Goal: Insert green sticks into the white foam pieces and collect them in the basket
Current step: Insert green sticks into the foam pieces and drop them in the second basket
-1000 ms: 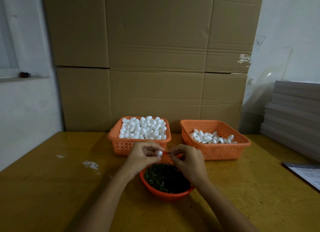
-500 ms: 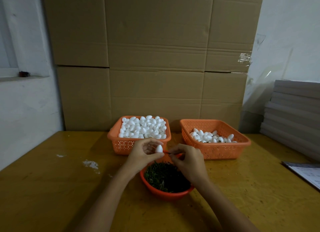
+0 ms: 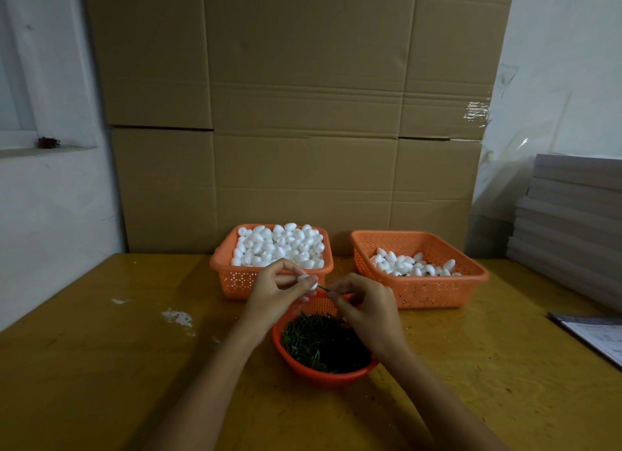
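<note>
My left hand point(image 3: 276, 291) pinches a white foam piece point(image 3: 311, 282) above the round orange bowl point(image 3: 331, 378) of green sticks point(image 3: 321, 343). My right hand point(image 3: 365, 302) pinches a thin green stick point(image 3: 323, 288) whose tip meets the foam piece. Behind the hands, the left orange basket point(image 3: 235, 277) is heaped with white foam pieces. The right orange basket point(image 3: 437, 291) holds a smaller layer of foam pieces, some with dark sticks showing.
The yellow wooden table point(image 3: 101, 366) carries white crumbs point(image 3: 178, 317) at the left. Cardboard boxes point(image 3: 303, 114) stand against the back. Stacked grey boards point(image 3: 572, 222) sit at the right, with a printed sheet point(image 3: 599, 336) at the right edge.
The foam piece was turned in my left fingers, upright half a second ago and now lying sideways. The green stick now shows between the two hands at the foam's end.
</note>
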